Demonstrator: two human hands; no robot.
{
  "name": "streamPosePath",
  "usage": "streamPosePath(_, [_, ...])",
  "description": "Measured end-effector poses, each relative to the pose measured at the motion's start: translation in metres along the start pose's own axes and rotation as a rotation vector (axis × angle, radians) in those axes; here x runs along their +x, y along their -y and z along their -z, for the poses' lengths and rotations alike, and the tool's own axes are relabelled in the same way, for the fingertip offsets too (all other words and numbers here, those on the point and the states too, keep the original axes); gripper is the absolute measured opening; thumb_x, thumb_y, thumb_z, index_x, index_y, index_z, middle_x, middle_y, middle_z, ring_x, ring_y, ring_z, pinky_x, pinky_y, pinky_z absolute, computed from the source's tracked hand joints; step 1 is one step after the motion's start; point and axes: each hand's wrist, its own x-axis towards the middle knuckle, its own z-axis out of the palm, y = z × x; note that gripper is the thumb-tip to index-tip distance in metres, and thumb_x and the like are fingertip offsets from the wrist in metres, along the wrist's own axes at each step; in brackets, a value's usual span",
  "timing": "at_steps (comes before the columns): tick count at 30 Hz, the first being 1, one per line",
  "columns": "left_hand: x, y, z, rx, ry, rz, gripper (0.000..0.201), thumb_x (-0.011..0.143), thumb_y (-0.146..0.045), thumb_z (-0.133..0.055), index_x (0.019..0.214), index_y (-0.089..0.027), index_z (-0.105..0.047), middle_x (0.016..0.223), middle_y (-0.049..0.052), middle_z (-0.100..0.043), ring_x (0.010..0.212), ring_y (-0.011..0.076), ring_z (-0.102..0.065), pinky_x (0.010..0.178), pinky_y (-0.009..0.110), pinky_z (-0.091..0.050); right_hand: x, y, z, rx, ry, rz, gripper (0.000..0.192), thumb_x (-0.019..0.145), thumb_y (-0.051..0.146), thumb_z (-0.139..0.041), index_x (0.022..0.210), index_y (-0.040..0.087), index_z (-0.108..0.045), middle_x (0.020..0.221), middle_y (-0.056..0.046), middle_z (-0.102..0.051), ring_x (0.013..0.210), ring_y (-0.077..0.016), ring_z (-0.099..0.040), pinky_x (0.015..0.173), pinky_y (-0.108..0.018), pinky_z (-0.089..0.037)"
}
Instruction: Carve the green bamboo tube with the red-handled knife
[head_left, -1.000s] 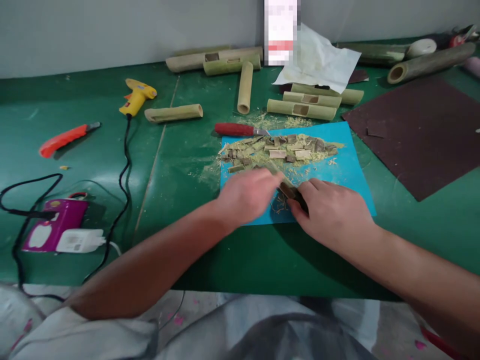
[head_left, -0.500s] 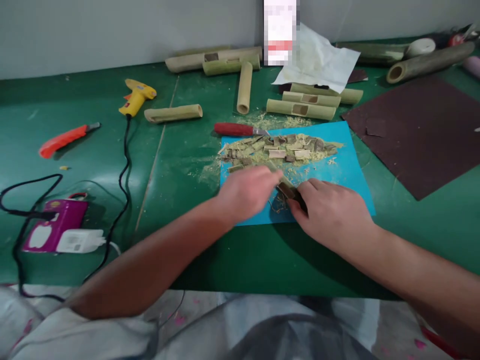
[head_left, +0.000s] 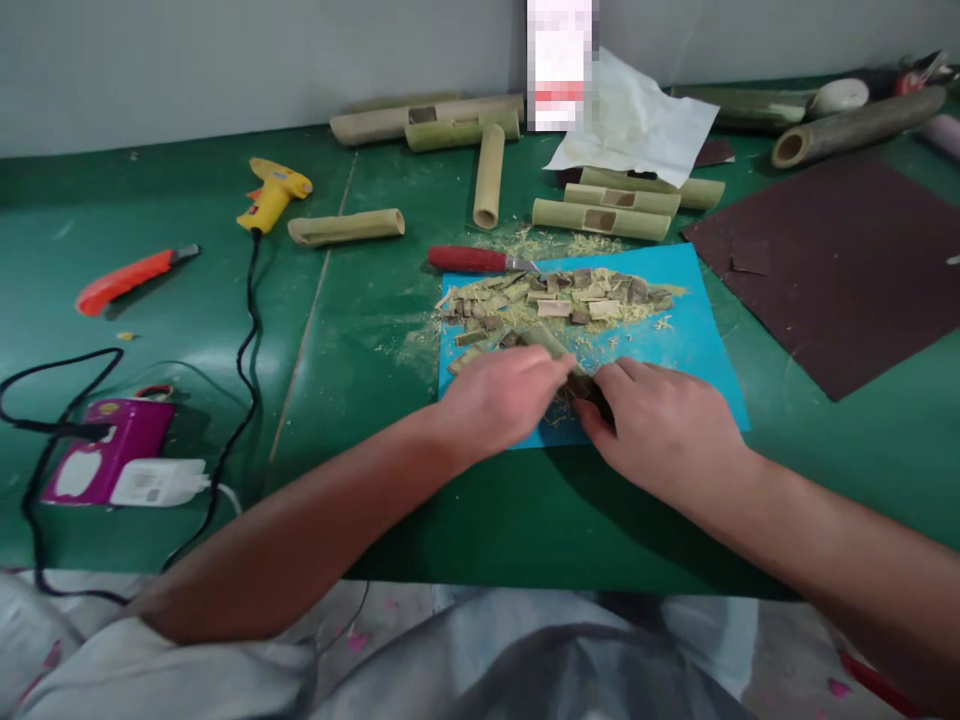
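A bamboo tube [head_left: 546,340] lies slantwise over the blue sheet [head_left: 675,375], its near end gripped by my right hand [head_left: 667,415], whose fingers wrap round it. My left hand [head_left: 510,395] is closed, its thumb and fingers pinched together at the middle of the tube; whatever is in that pinch is hidden. Just beyond both hands, a heap of bamboo chips and shavings [head_left: 555,308] covers part of the sheet. A knife with a red handle [head_left: 469,259] rests at the sheet's far left edge.
Several cut bamboo tubes [head_left: 600,218] lie toward the back. On the left are a yellow glue gun [head_left: 274,195], an orange utility knife [head_left: 127,282] and a purple power block [head_left: 112,450] with black cords. Brown sandpaper sheets [head_left: 840,270] lie at right, near white paper [head_left: 637,120].
My left hand has shifted slightly right and toward me along the bamboo tube, uncovering more of its far end. The right hand keeps its hold in the same place.
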Motion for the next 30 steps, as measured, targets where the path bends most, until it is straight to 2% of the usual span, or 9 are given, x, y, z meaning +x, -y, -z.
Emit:
streamPosePath(1, [0.0001, -0.0008, -0.0001, -0.010, 0.019, -0.017, 0.039, 0.114, -0.027, -0.042, 0.116, -0.016, -0.079, 0.079, 0.004, -0.075, 0.070, 0.0144, -0.069, 0.061, 0.025, -0.049, 0.0000, -0.0001, -0.0002, 0.005, -0.002, 0.001, 0.027, 0.102, 0.033, -0.056, 0.090, 0.015, -0.073, 0.086, -0.013, -0.076, 0.068, -0.0202, -0.062, 0.058, -0.033, -0.016])
streamPosePath(5, [0.0004, -0.0030, -0.0009, 0.068, -0.045, 0.032, 0.040, 0.113, -0.028, -0.043, 0.110, -0.013, -0.080, 0.079, 0.006, -0.075, 0.070, 0.0145, -0.067, 0.063, 0.026, -0.050, -0.0006, -0.0009, -0.0008, 0.017, -0.017, -0.010, 0.025, 0.101, 0.032, -0.057, 0.091, 0.015, -0.072, 0.086, -0.012, -0.076, 0.069, -0.0201, -0.063, 0.057, -0.033, -0.016])
streamPosePath(8, [0.0005, -0.0024, -0.0012, 0.048, 0.033, 0.000, 0.039, 0.113, -0.028, -0.042, 0.111, -0.016, -0.080, 0.074, 0.003, -0.073, 0.067, 0.0133, -0.066, 0.060, 0.024, -0.048, -0.0013, -0.0011, -0.0014, 0.019, -0.035, 0.006, 0.025, 0.101, 0.031, -0.056, 0.088, 0.015, -0.071, 0.084, -0.012, -0.075, 0.068, -0.0199, -0.063, 0.058, -0.033, -0.016])
streamPosePath(12, [0.0002, -0.0013, -0.0003, 0.073, -0.062, 0.044, 0.040, 0.113, -0.027, -0.043, 0.104, -0.014, -0.081, 0.072, 0.004, -0.071, 0.065, 0.0141, -0.065, 0.060, 0.026, -0.048, -0.0011, -0.0010, -0.0024, 0.014, -0.036, 0.002, 0.024, 0.100, 0.032, -0.058, 0.088, 0.015, -0.071, 0.084, -0.012, -0.075, 0.069, -0.0204, -0.064, 0.057, -0.033, -0.016])
streamPosePath(15, [-0.0006, -0.0027, -0.0006, 0.005, 0.041, 0.019, 0.041, 0.114, -0.028, -0.040, 0.118, -0.017, -0.079, 0.079, 0.004, -0.075, 0.068, 0.0137, -0.067, 0.060, 0.025, -0.048, -0.0004, -0.0010, -0.0020, 0.024, -0.022, 0.013, 0.026, 0.102, 0.032, -0.057, 0.090, 0.015, -0.072, 0.086, -0.013, -0.077, 0.070, -0.0207, -0.065, 0.057, -0.033, -0.018])
streamPosePath(19, [-0.0008, -0.0018, -0.0021, 0.010, -0.034, 0.057, 0.039, 0.113, -0.029, -0.044, 0.114, -0.012, -0.079, 0.084, 0.007, -0.077, 0.074, 0.0154, -0.070, 0.066, 0.026, -0.051, 0.0000, -0.0009, -0.0003, 0.013, -0.002, -0.006, 0.025, 0.101, 0.033, -0.058, 0.090, 0.015, -0.072, 0.086, -0.013, -0.077, 0.071, -0.0221, -0.067, 0.056, -0.034, -0.016])
streamPosePath(23, [0.0002, -0.0017, -0.0019, -0.025, 0.031, -0.015, 0.045, 0.115, -0.031, -0.039, 0.112, -0.017, -0.081, 0.080, 0.005, -0.076, 0.069, 0.0144, -0.068, 0.063, 0.026, -0.049, -0.0004, -0.0004, -0.0008, 0.017, -0.010, 0.011, 0.024, 0.101, 0.032, -0.059, 0.090, 0.015, -0.072, 0.087, -0.013, -0.077, 0.071, -0.0224, -0.068, 0.057, -0.033, -0.016])
streamPosePath(26, [0.0000, -0.0030, -0.0017, -0.006, -0.036, 0.071, 0.041, 0.113, -0.030, -0.043, 0.110, -0.014, -0.080, 0.081, 0.007, -0.076, 0.075, 0.0158, -0.070, 0.067, 0.026, -0.052, -0.0006, -0.0005, -0.0026, 0.001, -0.038, 0.009, 0.024, 0.100, 0.033, -0.059, 0.088, 0.016, -0.071, 0.084, -0.013, -0.076, 0.070, -0.0223, -0.067, 0.056, -0.033, -0.016])
streamPosePath(30, [-0.0023, -0.0036, -0.0034, -0.064, 0.050, 0.014, 0.040, 0.113, -0.028, -0.043, 0.119, -0.016, -0.080, 0.084, 0.007, -0.077, 0.074, 0.0165, -0.071, 0.065, 0.027, -0.052, -0.0005, -0.0016, -0.0043, 0.001, -0.075, 0.038, 0.024, 0.100, 0.032, -0.059, 0.087, 0.016, -0.071, 0.082, -0.012, -0.076, 0.066, -0.0206, -0.065, 0.056, -0.033, -0.018])
